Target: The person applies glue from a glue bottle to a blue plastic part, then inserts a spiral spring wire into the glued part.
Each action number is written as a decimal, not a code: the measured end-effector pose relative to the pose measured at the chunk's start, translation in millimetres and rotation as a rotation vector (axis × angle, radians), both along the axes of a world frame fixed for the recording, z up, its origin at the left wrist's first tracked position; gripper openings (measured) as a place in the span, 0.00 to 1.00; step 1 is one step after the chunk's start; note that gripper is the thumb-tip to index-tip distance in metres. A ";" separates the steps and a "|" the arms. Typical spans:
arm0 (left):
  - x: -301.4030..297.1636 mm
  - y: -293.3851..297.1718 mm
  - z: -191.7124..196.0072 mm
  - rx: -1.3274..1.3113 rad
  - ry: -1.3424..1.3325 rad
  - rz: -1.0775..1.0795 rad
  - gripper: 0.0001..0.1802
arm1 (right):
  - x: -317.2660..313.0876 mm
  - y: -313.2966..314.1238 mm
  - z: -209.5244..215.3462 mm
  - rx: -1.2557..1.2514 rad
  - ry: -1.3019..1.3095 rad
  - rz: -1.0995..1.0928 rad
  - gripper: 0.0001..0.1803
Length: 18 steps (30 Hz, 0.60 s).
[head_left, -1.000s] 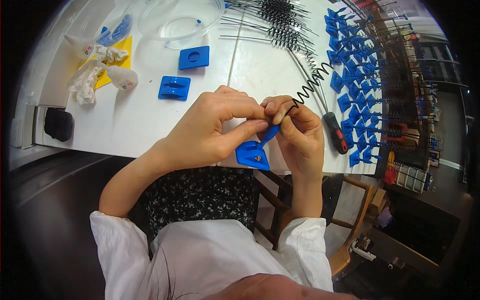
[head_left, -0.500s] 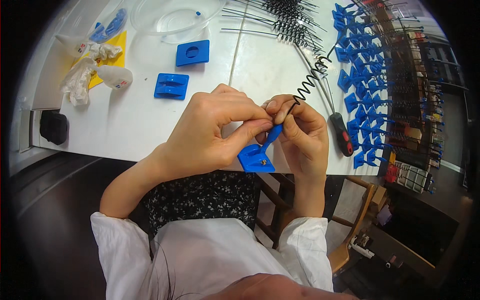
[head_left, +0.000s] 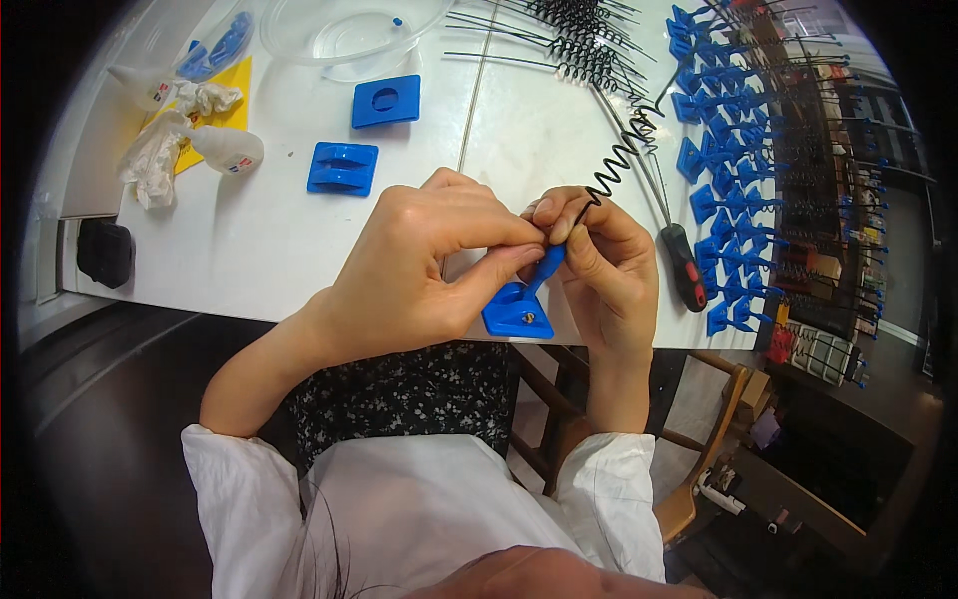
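Note:
My left hand [head_left: 419,270] grips a small blue plastic bracket [head_left: 523,304] with a screw in its base, thumb and fingers pinched on its upright stem. My right hand [head_left: 604,265] meets it at the top of the stem, fingertips closed on the end of a black coiled spring [head_left: 621,160] that rises up and to the right over the white table [head_left: 249,250]. Both hands hover at the table's near edge, above my lap.
Two blue plastic blocks [head_left: 343,167] [head_left: 385,101] lie on the table to the left. A screwdriver with a red and black handle [head_left: 687,270] lies right of my hands. Rows of assembled blue brackets [head_left: 728,180] line the right side, more black springs [head_left: 579,40] lie at the top, and glue bottles with tissue [head_left: 190,140] sit far left.
Both hands with the bracket and spring have stayed together at the table edge, only the fingers shifting slightly on the stem.

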State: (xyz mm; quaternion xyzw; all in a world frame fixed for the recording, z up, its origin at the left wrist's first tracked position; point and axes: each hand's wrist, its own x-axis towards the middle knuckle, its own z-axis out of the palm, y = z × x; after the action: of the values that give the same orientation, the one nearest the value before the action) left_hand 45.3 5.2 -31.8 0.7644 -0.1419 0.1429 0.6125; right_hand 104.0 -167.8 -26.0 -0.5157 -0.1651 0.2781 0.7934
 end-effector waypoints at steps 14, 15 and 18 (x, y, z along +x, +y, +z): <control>-0.7 -1.5 -1.8 0.030 -0.041 0.034 0.02 | 0.1 0.9 -0.7 0.032 0.048 0.047 0.08; -0.6 -1.6 -1.7 0.030 -0.041 0.034 0.02 | 0.2 0.7 -0.6 0.032 0.048 0.047 0.08; -1.7 0.2 -1.1 0.011 -0.012 0.016 0.02 | 0.0 2.3 -1.3 0.027 0.051 0.041 0.08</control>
State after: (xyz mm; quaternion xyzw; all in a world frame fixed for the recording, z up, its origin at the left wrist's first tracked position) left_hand 43.6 5.3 -32.9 0.7679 -0.1401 0.1519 0.6063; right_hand 104.0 -165.5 -27.3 -0.4941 -0.1591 0.3050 0.7984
